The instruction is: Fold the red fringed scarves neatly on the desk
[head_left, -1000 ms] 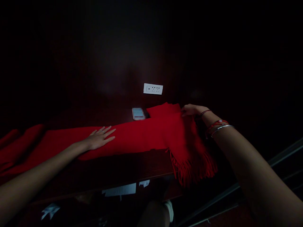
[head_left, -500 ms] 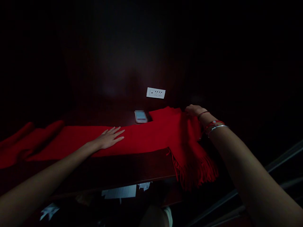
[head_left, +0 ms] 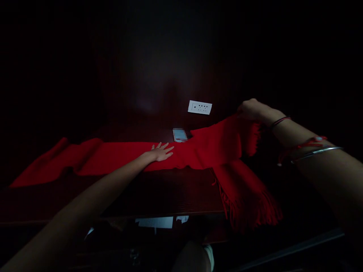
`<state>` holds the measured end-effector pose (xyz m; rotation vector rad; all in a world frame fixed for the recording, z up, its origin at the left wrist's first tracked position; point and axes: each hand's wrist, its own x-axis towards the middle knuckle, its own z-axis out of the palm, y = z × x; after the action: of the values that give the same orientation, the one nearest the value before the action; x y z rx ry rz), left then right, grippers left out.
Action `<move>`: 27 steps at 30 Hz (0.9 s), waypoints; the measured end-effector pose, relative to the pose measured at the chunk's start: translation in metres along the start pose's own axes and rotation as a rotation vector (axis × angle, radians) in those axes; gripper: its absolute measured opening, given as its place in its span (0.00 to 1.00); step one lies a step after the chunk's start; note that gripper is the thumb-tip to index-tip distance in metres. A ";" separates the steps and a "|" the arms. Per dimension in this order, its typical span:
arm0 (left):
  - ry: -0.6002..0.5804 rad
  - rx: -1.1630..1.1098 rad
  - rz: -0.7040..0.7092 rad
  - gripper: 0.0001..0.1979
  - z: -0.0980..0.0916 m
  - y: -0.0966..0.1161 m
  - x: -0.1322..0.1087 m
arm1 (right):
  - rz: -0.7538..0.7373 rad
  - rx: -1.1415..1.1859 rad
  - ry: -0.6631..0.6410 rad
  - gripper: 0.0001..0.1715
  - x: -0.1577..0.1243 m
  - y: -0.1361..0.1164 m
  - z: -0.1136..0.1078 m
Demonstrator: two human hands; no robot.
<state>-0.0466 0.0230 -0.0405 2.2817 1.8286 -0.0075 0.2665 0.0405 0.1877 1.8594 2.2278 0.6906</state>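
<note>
Head view: left hand (head_left: 162, 153) flat near frame centre, forearm (head_left: 93, 200) in from lower left, fingers spread wide on red scarf (head_left: 116, 154) crossing mid-frame. Right hand (head_left: 251, 109) right of centre, fingers closed on scarf's raised edge.

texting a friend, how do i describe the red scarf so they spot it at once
Find the dark wooden surface below the white wall socket. Along its top runs the red scarf, the left hand spread flat on it and the right hand gripping its right part. Its bright red colour and long fringe set it apart from the small pale item by its far edge.
</note>
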 end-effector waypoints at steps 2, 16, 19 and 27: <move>-0.008 -0.015 -0.027 0.29 -0.005 0.007 0.013 | 0.005 -0.012 0.088 0.19 -0.005 -0.009 -0.028; 0.111 0.034 -0.094 0.31 -0.004 -0.065 -0.049 | -0.523 0.706 -0.155 0.11 -0.110 -0.246 0.040; 0.100 0.049 -0.092 0.30 0.002 -0.073 -0.051 | -0.511 0.911 -0.270 0.11 -0.106 -0.266 0.057; 0.104 0.059 -0.093 0.30 0.005 -0.071 -0.040 | -0.349 0.722 -0.098 0.30 -0.083 -0.217 0.081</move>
<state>-0.1239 -0.0016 -0.0513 2.2735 2.0114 0.0436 0.1248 -0.0457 0.0061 1.5922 2.8546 -0.3036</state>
